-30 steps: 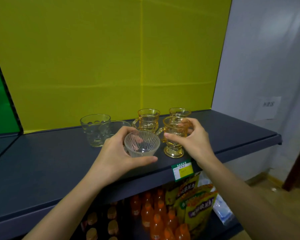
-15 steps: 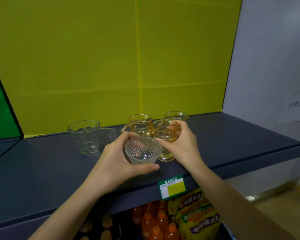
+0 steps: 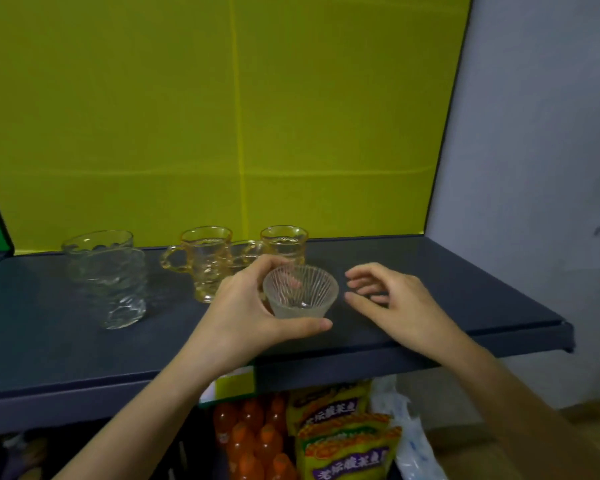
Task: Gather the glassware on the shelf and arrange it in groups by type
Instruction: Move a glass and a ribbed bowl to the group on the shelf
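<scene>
My left hand [image 3: 246, 315] grips a small clear ribbed glass bowl [image 3: 300, 292] just above the dark shelf [image 3: 447, 289]. Just right of the bowl, my right hand [image 3: 392, 299] hovers with fingers spread and nothing in it. Behind my left hand stand amber glass mugs with handles: one [image 3: 205, 261] at the left, one [image 3: 284, 242] at the right, and a third [image 3: 241, 256] partly hidden between them. Further left, two clear dimpled tumblers stand close together, one in front [image 3: 113, 289] and one behind [image 3: 97, 242].
A yellow panel [image 3: 222, 116] backs the shelf and a grey wall [image 3: 534, 133] closes the right side. The shelf's right end [image 3: 565, 336] is close. Below hang a price tag [image 3: 232, 382], orange bottles [image 3: 253, 441] and snack packets [image 3: 343, 434].
My right hand has let go of the amber mug and drawn back to the right, now spread open. The mug stands among the other amber mugs. My left hand still holds the bowl.
</scene>
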The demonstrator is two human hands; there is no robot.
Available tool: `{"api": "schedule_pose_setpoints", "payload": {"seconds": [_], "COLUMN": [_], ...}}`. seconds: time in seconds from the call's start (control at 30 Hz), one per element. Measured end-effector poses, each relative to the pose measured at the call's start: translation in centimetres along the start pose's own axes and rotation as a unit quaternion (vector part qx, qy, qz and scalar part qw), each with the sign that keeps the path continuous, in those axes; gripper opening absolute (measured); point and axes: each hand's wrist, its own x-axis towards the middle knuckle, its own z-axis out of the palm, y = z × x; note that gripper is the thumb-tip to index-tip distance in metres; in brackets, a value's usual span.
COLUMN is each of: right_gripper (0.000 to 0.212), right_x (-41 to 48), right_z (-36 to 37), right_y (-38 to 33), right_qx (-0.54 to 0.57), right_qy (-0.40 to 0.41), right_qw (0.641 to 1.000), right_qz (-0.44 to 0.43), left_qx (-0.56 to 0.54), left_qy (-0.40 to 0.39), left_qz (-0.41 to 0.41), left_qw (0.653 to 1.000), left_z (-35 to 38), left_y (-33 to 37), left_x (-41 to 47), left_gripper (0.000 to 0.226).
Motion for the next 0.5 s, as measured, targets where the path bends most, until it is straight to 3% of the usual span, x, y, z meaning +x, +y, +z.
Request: {"api": "schedule_pose_setpoints", "payload": {"seconds": [0.1,0.3,0.5], "right_gripper": [0.028,0.030,0.032], "right_x": [-0.9,-1.2,-0.8], "right_z": [-4.3,-10.0,-12.0], "right_y": [3.1,7.7,9.5], "right_qx": [-0.063,-0.208,-0.242], "right_qy": [-0.063,-0.095,-0.114], "right_qw": [0.996,0.973,0.963], "right_qz": [0.006,-0.011,-0.036], "left_qx": [0.020,0.057,0.120], "left_qy": [0.000,0.014,-0.006], "left_qz": [0.003,-0.032,-0.081], "left_qw": [1.000,0.998,0.989], "left_z": [4.1,10.7,14.3], "left_y": [1.3,1.8,1.8], "left_x": [1.8,6.4,9.3], "left_gripper": [0.076,0.072,0.079]}}
